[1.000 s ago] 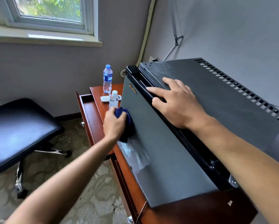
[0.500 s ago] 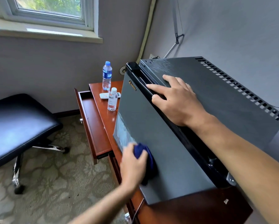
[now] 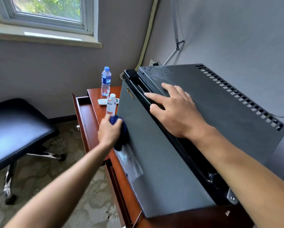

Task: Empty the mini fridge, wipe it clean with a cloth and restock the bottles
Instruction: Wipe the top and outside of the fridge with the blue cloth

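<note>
The grey mini fridge (image 3: 162, 162) stands on a reddish wooden desk (image 3: 98, 109) with its door closed. My left hand (image 3: 109, 130) grips a dark blue cloth (image 3: 121, 137) and presses it against the left part of the door front. My right hand (image 3: 175, 111) rests flat on the fridge top at the door's upper edge, fingers spread. Two water bottles stand on the desk left of the fridge: a tall one with a blue cap (image 3: 106, 81) at the back and a smaller one with a white cap (image 3: 111, 104) nearer the fridge.
A desk drawer (image 3: 83, 116) is pulled open on the left. A white remote (image 3: 102, 101) lies by the bottles. A black padded chair (image 3: 14, 129) stands on the patterned carpet at left. Walls close in behind and to the right of the fridge.
My left hand has swept the cloth from the lower front of the door back up towards its left side. The right hand has stayed on the fridge top.
</note>
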Motion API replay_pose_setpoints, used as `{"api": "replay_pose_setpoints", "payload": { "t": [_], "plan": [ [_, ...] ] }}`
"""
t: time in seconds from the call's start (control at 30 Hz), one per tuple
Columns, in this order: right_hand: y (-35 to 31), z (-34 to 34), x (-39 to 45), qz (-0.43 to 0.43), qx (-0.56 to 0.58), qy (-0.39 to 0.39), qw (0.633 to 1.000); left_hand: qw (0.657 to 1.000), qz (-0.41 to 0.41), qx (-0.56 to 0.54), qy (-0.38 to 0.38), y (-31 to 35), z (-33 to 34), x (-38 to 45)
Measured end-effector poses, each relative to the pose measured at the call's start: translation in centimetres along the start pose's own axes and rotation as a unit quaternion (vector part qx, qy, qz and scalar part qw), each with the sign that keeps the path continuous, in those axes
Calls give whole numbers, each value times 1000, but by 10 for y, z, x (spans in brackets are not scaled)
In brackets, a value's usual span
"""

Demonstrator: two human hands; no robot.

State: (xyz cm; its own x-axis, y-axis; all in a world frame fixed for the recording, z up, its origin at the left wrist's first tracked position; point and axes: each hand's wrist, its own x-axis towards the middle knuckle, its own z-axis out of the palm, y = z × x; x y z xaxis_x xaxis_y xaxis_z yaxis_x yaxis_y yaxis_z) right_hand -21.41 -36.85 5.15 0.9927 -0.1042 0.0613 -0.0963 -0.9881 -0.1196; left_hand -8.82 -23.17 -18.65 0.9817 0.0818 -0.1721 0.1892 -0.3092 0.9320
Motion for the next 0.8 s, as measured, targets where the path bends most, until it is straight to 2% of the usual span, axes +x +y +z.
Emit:
{"api": "replay_pose_setpoints", "payload": {
  "t": [0.1, 0.2, 0.33, 0.5, 0.6, 0.7, 0.8],
  "plan": [
    [1, 1, 0, -5, 2, 0, 1000, 1000, -11, 9, 13, 13, -7, 52],
    [1, 1, 1, -1, 5, -6, 1000, 999, -5, 18, 30, 21, -8, 49],
    [-1, 0, 0, 4, 2, -6, 1000, 1000, 0, 23, 13, -4, 3, -15],
    [-2, 2, -1, 0, 3, -3, 1000, 998, -14, -2, -59, -60, 33, -166],
    [-2, 1, -2, 2, 5, -5, 1000, 994, -20, -25, -106, -70, 43, -228],
    [-2, 0, -3, 7, 4, -5, 1000, 991, -40, -44, -121, -70, 40, -230],
    [-2, 0, -3, 8, 7, -6, 1000, 994, -21, -36, -99, -61, 30, -185]
  ]
}}
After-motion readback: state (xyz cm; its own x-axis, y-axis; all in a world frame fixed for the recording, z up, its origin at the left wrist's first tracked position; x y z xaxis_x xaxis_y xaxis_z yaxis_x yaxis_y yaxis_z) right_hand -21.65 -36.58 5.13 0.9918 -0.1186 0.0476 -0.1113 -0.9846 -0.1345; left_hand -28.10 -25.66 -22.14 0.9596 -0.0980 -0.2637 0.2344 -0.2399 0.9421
